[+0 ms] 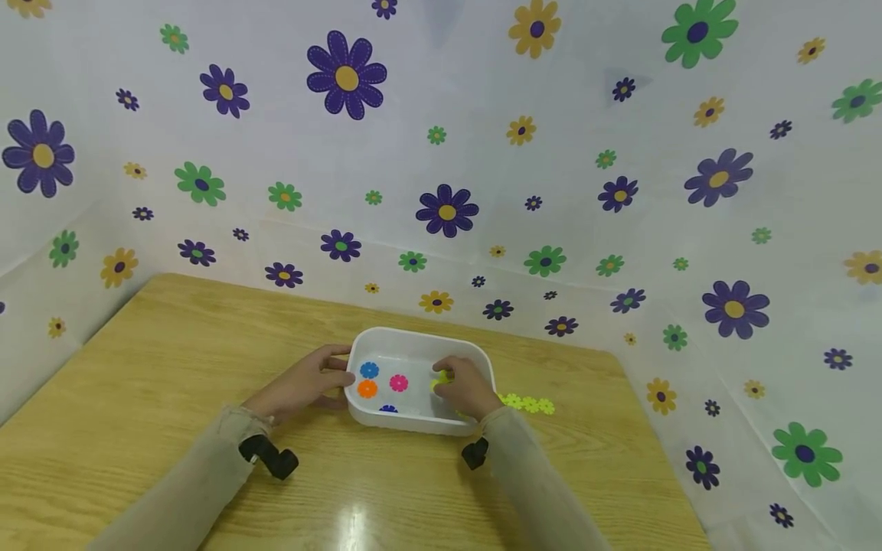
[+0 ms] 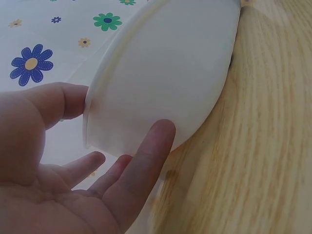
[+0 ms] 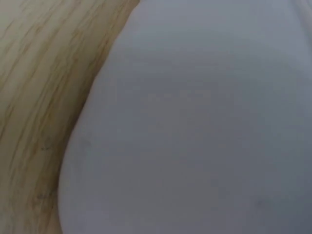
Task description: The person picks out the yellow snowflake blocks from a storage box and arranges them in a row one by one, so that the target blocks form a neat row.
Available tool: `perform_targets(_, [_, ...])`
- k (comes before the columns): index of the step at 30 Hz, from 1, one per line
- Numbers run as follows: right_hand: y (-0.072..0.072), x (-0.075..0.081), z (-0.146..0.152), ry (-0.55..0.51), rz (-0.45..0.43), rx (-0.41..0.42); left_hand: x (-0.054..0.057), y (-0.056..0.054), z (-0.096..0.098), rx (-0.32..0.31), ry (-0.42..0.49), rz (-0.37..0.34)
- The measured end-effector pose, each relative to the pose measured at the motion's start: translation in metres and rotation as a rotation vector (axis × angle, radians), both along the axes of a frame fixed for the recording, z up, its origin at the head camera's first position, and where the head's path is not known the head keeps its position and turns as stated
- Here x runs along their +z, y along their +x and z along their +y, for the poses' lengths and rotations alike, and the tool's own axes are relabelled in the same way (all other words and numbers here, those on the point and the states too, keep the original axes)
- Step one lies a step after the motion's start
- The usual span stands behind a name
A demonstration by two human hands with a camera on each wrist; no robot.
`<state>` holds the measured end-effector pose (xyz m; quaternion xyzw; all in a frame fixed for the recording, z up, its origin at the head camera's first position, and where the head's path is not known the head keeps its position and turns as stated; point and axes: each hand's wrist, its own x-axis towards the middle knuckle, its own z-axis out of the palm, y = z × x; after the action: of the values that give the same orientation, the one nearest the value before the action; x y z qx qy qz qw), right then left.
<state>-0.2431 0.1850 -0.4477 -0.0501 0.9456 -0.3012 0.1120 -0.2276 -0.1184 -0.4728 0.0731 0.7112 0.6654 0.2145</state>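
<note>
A white plastic tray (image 1: 413, 421) stands on the table with a few snowflake discs inside. At its left end my left hand (image 1: 317, 380) holds the rim, thumb on the edge and fingers against the outer wall. The left wrist view shows these fingers (image 2: 156, 141) on the tray's wall (image 2: 161, 78). My right hand (image 1: 468, 386) reaches into the right part of the tray and pinches a yellow snowflake disc (image 1: 438, 382), partly covered by its fingers. Only the tray's white wall (image 3: 185, 122) and wood fill the right wrist view; the hand is out of it.
In the tray's left half lie a blue disc (image 1: 369, 370), an orange disc (image 1: 367, 389), a pink disc (image 1: 399, 383) and a dark blue disc (image 1: 389, 409). A row of yellow discs (image 1: 529, 404) lies right of the tray on the wooden table (image 1: 207, 367). Flower-print sheeting (image 1: 400, 161) surrounds the table.
</note>
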Motion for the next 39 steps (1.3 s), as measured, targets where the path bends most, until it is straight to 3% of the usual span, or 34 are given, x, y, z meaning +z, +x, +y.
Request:
perform_targets(9, [-0.009,-0.011,-0.004,-0.030,-0.059,0.108,0.001,-0.002,-0.002,-0.003,-0.003,-0.007])
perform_targets(20, [-0.002,-0.008,-0.012,0.056,-0.025,0.120,-0.001,-0.003,-0.002,-0.018,0.009,0.006])
perform_targets(24, [-0.001,-0.008,-0.012,0.018,-0.048,0.101,0.000,-0.001,-0.003,-0.025,0.012,0.015])
perform_targets(31, [-0.004,-0.005,-0.009,-0.142,-0.114,0.005,0.003,0.000,-0.002,-0.018,0.004,0.013])
perform_targets(39, [-0.004,-0.005,-0.010,-0.179,-0.115,-0.005,0.002,-0.001,-0.001,-0.020,-0.006,0.015])
